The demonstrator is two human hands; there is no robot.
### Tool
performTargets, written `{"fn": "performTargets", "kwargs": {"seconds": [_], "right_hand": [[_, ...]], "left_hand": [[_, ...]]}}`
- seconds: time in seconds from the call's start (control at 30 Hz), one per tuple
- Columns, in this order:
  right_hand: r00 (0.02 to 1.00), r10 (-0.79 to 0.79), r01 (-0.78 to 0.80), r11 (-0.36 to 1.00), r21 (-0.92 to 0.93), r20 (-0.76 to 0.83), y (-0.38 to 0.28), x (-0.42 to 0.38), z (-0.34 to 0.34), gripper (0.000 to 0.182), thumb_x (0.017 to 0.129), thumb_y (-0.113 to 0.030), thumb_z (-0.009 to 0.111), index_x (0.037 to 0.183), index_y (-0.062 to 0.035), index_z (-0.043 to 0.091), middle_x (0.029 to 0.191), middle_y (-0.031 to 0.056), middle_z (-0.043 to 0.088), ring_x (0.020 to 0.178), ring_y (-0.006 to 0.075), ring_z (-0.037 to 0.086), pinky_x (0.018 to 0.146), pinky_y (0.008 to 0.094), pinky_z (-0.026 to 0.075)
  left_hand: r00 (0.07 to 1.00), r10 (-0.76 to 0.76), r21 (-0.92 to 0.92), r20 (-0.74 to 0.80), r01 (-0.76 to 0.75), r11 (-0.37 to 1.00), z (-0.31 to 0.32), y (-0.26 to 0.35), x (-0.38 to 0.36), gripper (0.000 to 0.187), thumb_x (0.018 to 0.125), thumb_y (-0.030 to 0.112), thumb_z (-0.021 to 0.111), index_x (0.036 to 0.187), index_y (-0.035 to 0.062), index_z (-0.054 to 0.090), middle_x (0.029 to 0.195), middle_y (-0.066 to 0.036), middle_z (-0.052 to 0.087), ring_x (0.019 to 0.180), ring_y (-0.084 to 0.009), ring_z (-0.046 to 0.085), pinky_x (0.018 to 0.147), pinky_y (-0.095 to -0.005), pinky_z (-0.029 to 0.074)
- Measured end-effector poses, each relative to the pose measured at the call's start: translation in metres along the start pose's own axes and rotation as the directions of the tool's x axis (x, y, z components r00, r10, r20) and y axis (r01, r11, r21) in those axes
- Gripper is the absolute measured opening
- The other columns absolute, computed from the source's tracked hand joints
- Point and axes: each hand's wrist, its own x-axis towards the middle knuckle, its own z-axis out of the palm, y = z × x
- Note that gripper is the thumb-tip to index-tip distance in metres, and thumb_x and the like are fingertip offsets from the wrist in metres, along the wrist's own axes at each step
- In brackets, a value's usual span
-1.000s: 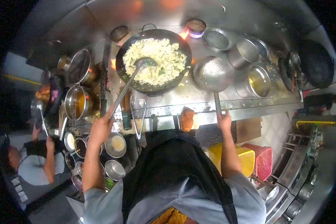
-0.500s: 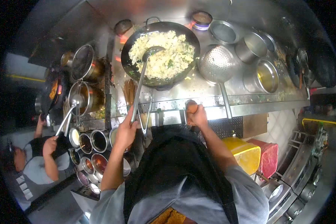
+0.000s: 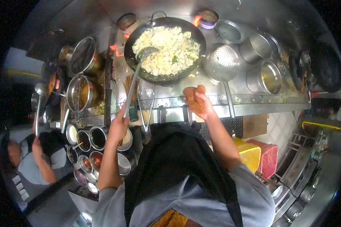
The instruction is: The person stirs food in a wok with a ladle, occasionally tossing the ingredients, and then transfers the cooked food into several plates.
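A large black wok (image 3: 130, 47) holds a heap of fried rice (image 3: 166, 53) with yellow egg and bits of green. My left hand (image 3: 119, 126) is closed round the handle of a long ladle (image 3: 132, 87), whose bowl rests at the left side of the rice. In my right hand (image 3: 205, 108) is a folded brown cloth (image 3: 195, 100), held just in front of the wok's near rim and apart from it. A bamboo brush (image 3: 130, 85) and tongs (image 3: 147, 113) are close to my left hand.
A perforated strainer (image 3: 221, 62) lies right of the wok, beside metal pots (image 3: 267, 77). Flames (image 3: 116, 49) show at the burner. Sauce containers (image 3: 98, 138) stand at left, where a co-worker (image 3: 38, 151) holds another ladle. Yellow (image 3: 248, 153) and red bins (image 3: 265, 157) stand low right.
My right hand has lifted with the cloth toward the wok. My left hand and the ladle have shifted left and slightly nearer me. The co-worker's ladle has moved left.
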Motion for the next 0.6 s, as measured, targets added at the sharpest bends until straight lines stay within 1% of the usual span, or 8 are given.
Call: {"fn": "performTargets", "kwargs": {"seconds": [0.07,0.23,0.37,0.4,0.47,0.5,0.57,0.6], "right_hand": [[0.997,0.054,-0.055,0.998,0.011,0.057,-0.004,0.029,0.018,0.054,0.088,-0.035,0.063,0.129,-0.0048,0.047,0.115,0.0157,0.06,0.101,0.0279,0.064,0.082,0.0429,0.058],[0.891,-0.048,0.045,0.999,-0.017,-0.451,0.014,0.138,0.063,0.034,0.091,-0.022,0.058,0.118,-0.003,0.048,0.102,0.0185,0.06,0.082,0.0315,0.063,0.066,0.0444,0.056],[0.861,-0.221,0.216,0.974,-0.064,-0.457,0.029,0.12,0.066,0.027,0.09,-0.013,0.052,0.113,-0.0011,0.048,0.1,0.0203,0.06,0.08,0.0346,0.062,0.065,0.0494,0.055],[0.882,-0.207,0.2,0.978,-0.06,-0.423,0.026,0.093,0.071,0.027,0.089,-0.011,0.051,0.113,0.0,0.047,0.099,0.0208,0.06,0.081,0.0354,0.062,0.067,0.0506,0.056],[0.904,-0.182,0.171,0.983,-0.062,-0.387,0.029,0.053,0.104,0.027,0.088,-0.01,0.05,0.112,0.0011,0.047,0.098,0.0212,0.06,0.081,0.0363,0.063,0.069,0.0519,0.056],[0.871,-0.187,0.171,0.982,-0.077,-0.455,0.029,0.032,0.127,0.028,0.086,-0.009,0.051,0.112,0.0016,0.047,0.097,0.0206,0.06,0.081,0.0356,0.063,0.068,0.0506,0.056],[0.828,-0.182,0.155,0.983,-0.096,-0.53,0.034,0.028,0.127,0.028,0.085,-0.007,0.052,0.111,0.0021,0.048,0.096,0.0199,0.06,0.08,0.0349,0.063,0.068,0.0494,0.056],[0.847,-0.199,0.168,0.98,-0.107,-0.494,0.037,0.046,0.111,0.027,0.084,-0.007,0.052,0.11,0.0019,0.049,0.095,0.0192,0.06,0.08,0.0336,0.063,0.068,0.0478,0.056]], "left_hand": [[0.998,-0.052,0.07,0.047,0.049,0.996,-0.002,0.013,-0.004,0.067,0.093,0.01,0.059,0.152,0.0242,0.033,0.088,-0.026,0.066,0.081,-0.0401,0.066,0.072,-0.0401,0.051],[0.991,-0.111,0.131,0.074,0.1,0.986,-0.008,0.031,-0.026,0.065,0.094,0.011,0.059,0.152,0.0242,0.034,0.094,-0.026,0.067,0.087,-0.0397,0.067,0.074,-0.0401,0.05],[0.989,0.139,-0.063,0.045,-0.136,0.989,-0.055,0.058,-0.048,0.067,0.092,0.01,0.062,0.151,0.0246,0.036,0.101,-0.027,0.067,0.098,-0.0439,0.064,0.078,-0.0386,0.05],[0.936,-0.199,-0.038,0.291,0.219,0.975,-0.097,0.095,-0.058,0.067,0.092,0.006,0.06,0.152,0.0217,0.035,0.122,-0.023,0.059,0.113,-0.0371,0.059,0.091,-0.0376,0.047],[0.711,-0.496,0.062,0.499,0.542,0.838,-0.121,0.099,-0.073,0.067,0.093,0.002,0.059,0.152,0.0188,0.034,0.143,-0.018,0.051,0.128,-0.0303,0.054,0.105,-0.0365,0.043],[0.856,-0.256,0.083,0.45,0.245,0.966,-0.122,0.074,-0.082,0.068,0.092,0.007,0.061,0.152,0.0248,0.034,0.116,-0.022,0.059,0.105,-0.038,0.06,0.088,-0.0416,0.047],[0.911,0.01,0.11,0.412,-0.061,0.992,-0.095,0.053,-0.088,0.069,0.091,0.012,0.063,0.151,0.0309,0.035,0.088,-0.026,0.067,0.083,-0.0457,0.065,0.071,-0.0468,0.051],[0.947,0.02,0.126,0.322,-0.064,0.99,-0.071,0.054,-0.078,0.069,0.091,0.013,0.063,0.15,0.032,0.035,0.083,-0.025,0.066,0.078,-0.0458,0.064,0.068,-0.0498,0.05]]}}
